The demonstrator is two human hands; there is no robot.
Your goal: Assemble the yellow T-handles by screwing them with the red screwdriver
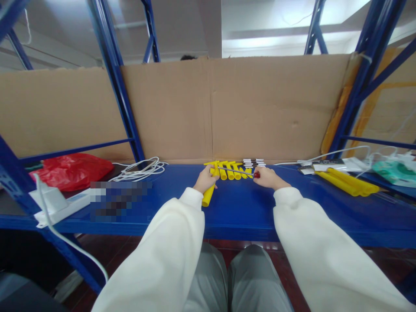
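Observation:
My left hand (205, 178) is closed round a yellow tube-like piece (208, 196) that slants down toward the shelf's front. A screwdriver with a red handle (257, 175) is in my right hand (268, 177); its thin metal shaft (236, 171) reaches left to the top of the held yellow piece. Behind the shaft, several similar yellow pieces (230, 173) lie in a row on the blue shelf (240, 208). Small black-and-white items (253, 162) are stacked at the row's right end.
Cardboard (260, 108) stands along the back. At left are a red bag (76, 170), coiled white cable (143, 170) and a white power strip (69, 208). Yellow tubes (349, 183) and a green-white packet (394, 171) lie at right. Blue posts (121, 95) flank the shelf.

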